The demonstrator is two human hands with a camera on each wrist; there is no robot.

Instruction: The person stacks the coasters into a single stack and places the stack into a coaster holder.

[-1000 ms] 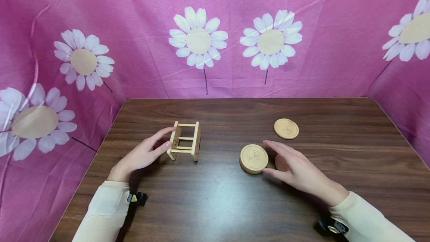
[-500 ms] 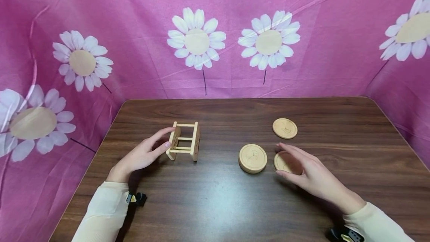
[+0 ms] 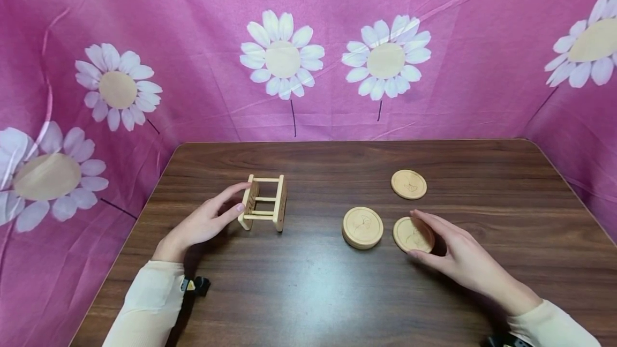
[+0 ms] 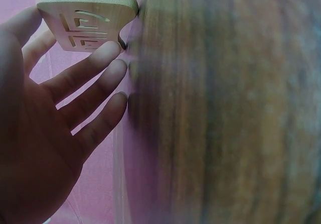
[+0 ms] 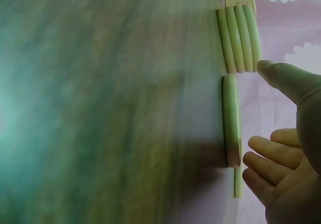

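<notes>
In the head view a light wooden coaster rack point(image 3: 265, 202) with round rails stands left of the table's middle. My left hand point(image 3: 204, 224) holds its left side panel with thumb and index finger; the other fingers reach out straight in the left wrist view. A neat stack of round wooden coasters point(image 3: 362, 227) lies right of the middle, a leaf design on top. Beside it, more coaster wood point(image 3: 413, 234) lies under my right hand point(image 3: 458, 253). That hand hovers with thumb and fingers spread around the coaster's right side, partly covering it, without gripping it.
Farther back lies a single round coaster point(image 3: 408, 184). The dark wood-grain table point(image 3: 308, 293) ends at a pink cloth point(image 3: 332, 117) with printed daisies, which hangs behind and along both sides.
My right hand has moved rightwards from beside the stack to over the coaster on its right, uncovering more of that coaster. The left hand and the rack have stayed put.
</notes>
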